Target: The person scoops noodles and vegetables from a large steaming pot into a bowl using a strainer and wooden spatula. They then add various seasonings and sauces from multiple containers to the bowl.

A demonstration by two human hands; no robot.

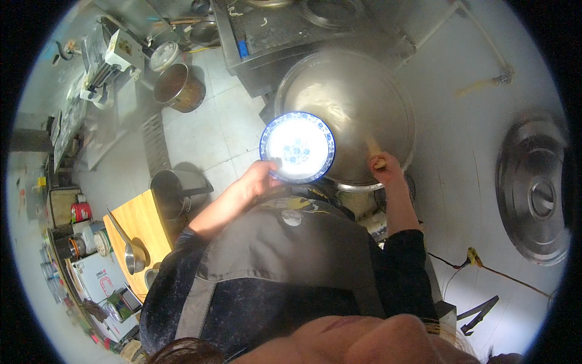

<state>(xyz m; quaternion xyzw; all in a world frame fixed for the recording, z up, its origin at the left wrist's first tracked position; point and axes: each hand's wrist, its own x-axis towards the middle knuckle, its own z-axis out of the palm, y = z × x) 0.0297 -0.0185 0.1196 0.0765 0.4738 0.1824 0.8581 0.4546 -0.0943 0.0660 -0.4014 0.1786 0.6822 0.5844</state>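
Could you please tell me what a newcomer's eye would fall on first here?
Probably the white, blue-rimmed dish near the centre, held in the left hand. Next comes the big metal pot to its right, where the right hand grips a pale handle. A metal lid stands out at the far right.

We count two hands (pixel 262 177) (pixel 388 169), one plate (pixel 297 148) and one big pot (pixel 361 91). Near the board's (pixel 140 212) left edge, we count one ladle (pixel 134 258).

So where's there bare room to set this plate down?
The wooden board has bare wood beside the ladle. Bare floor tiles show between the brown pot and the grey container. It's crowded around the white box.
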